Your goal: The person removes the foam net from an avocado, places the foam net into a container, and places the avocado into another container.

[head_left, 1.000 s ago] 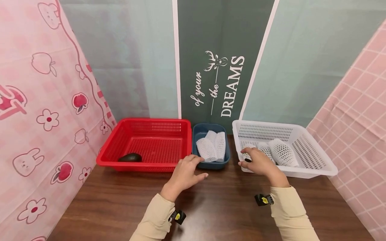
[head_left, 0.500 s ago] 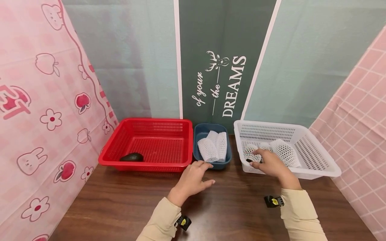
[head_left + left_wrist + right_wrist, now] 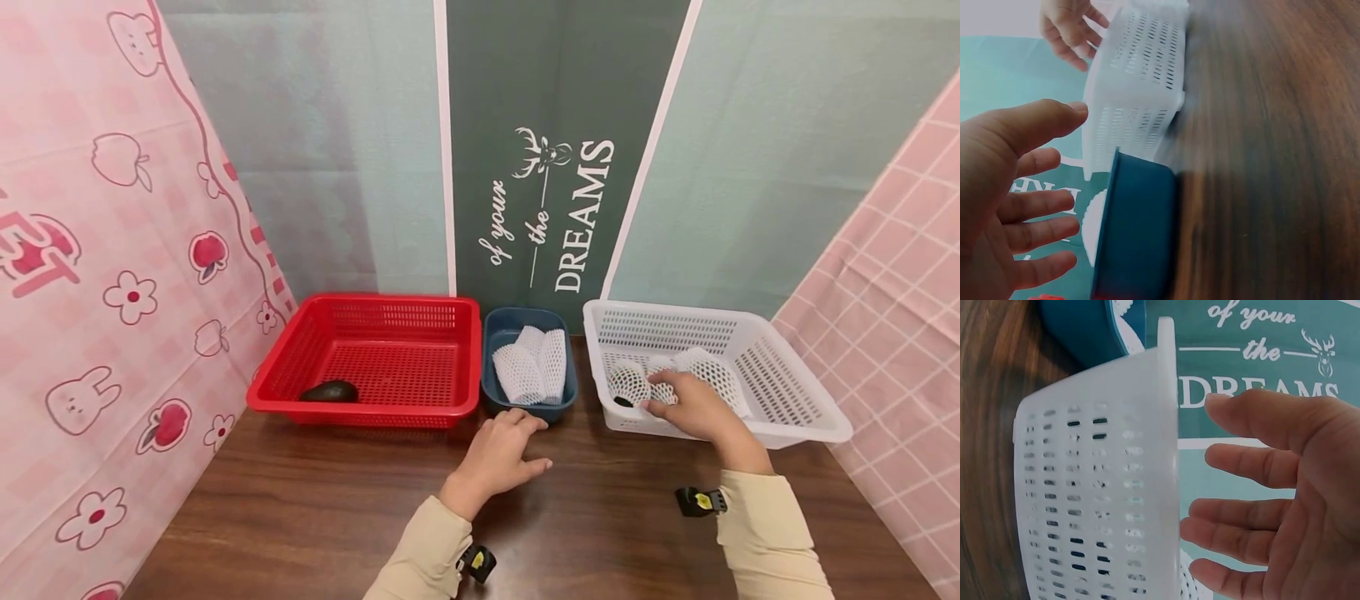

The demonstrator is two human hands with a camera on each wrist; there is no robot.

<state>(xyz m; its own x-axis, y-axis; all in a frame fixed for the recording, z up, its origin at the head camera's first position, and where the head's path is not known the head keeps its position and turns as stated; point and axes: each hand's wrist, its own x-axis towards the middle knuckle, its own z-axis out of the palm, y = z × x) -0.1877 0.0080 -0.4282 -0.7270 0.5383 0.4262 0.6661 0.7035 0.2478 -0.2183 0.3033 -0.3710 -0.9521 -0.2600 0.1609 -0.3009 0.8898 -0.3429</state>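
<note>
My right hand [image 3: 697, 408] hovers over the near side of the white basket [image 3: 667, 329], its fingers relaxed and holding nothing. In that basket lie several things in white foam net sleeves; beside my fingertips is a netted fruit [image 3: 628, 381] with a dark end showing. My left hand [image 3: 498, 458], fingers loosely extended and holding nothing, is in front of the small blue bin [image 3: 525, 317]. Several white foam net sleeves [image 3: 519, 375] lie in the bin. Both wrist views show the left hand [image 3: 997, 206] and the right hand [image 3: 1310, 487] with nothing in the fingers.
A red basket [image 3: 397, 375] stands left of the blue bin, with a bare dark avocado [image 3: 332, 392] in its near left corner. Printed cloths hang behind and at both sides. The brown wooden table [image 3: 300, 500] extends in front of the containers.
My right hand has drawn back rightward from the netted fruit, letting it go in the white basket. My left hand has shifted right and slightly nearer, still holding nothing.
</note>
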